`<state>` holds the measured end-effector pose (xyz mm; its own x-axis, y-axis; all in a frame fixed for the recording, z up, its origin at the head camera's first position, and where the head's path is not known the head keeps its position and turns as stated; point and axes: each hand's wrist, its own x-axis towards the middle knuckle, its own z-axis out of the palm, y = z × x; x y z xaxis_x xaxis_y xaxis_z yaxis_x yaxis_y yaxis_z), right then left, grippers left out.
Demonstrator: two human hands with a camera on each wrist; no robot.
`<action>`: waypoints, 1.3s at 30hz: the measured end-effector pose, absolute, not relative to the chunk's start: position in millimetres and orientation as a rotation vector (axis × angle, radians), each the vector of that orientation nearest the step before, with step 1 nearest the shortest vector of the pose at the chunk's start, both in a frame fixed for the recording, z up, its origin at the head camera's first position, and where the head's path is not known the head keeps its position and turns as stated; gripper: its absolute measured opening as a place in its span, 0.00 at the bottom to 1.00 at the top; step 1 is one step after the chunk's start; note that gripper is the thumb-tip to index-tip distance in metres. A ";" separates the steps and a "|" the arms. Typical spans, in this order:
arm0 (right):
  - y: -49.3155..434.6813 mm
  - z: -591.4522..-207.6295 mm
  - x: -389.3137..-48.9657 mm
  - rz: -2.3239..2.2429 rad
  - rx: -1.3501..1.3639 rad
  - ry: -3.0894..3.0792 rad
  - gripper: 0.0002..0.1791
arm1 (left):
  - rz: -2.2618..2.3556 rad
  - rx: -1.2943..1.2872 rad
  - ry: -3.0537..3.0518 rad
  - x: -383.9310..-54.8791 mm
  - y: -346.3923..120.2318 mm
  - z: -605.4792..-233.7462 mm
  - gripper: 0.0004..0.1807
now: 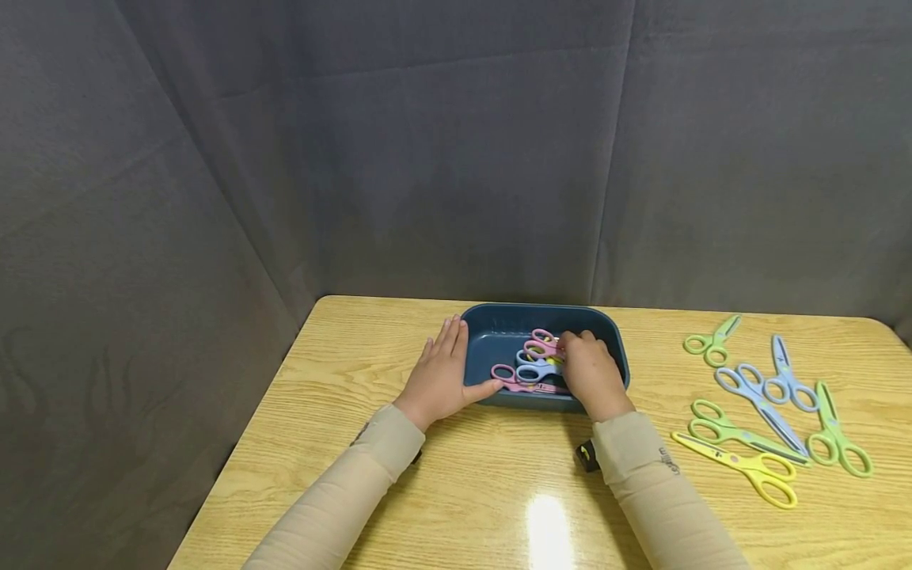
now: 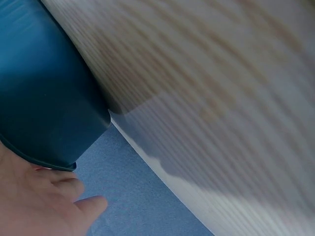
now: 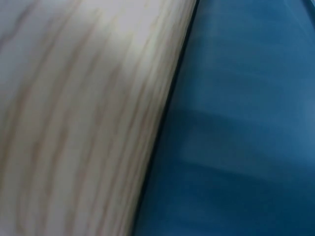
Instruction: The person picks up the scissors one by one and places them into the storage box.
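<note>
A dark blue tray (image 1: 492, 318) on the table holds several scissors. My left hand (image 1: 443, 376) rests at its left end, fingers straight along the rim and thumb stretched over the front edge; the left wrist view shows this hand (image 2: 44, 204) against the rim. My right hand (image 1: 593, 372) reaches into the right half, fingers curled down at the pink scissors (image 1: 539, 348), whose blades it hides. Below them lie blue scissors (image 1: 533, 372), with bits of yellow showing. Another pair of pink scissors (image 1: 507, 378) lies along the front wall, close to my left thumb.
Right of the tray, green scissors (image 1: 714, 342), blue scissors (image 1: 782, 378) and yellow scissors (image 1: 755, 467) lie spread on the wooden table (image 1: 456, 491), with more green and blue pairs among them. A grey curtain (image 1: 456, 174) hangs behind and to the left.
</note>
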<state>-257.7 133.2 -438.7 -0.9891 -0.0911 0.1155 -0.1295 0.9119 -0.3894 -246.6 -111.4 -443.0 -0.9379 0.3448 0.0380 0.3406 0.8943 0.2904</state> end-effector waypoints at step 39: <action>136.6 -438.9 -254.6 0.757 0.227 -2.548 0.11 | 0.453 0.575 3.051 -247.3 -112.3 -443.7 0.63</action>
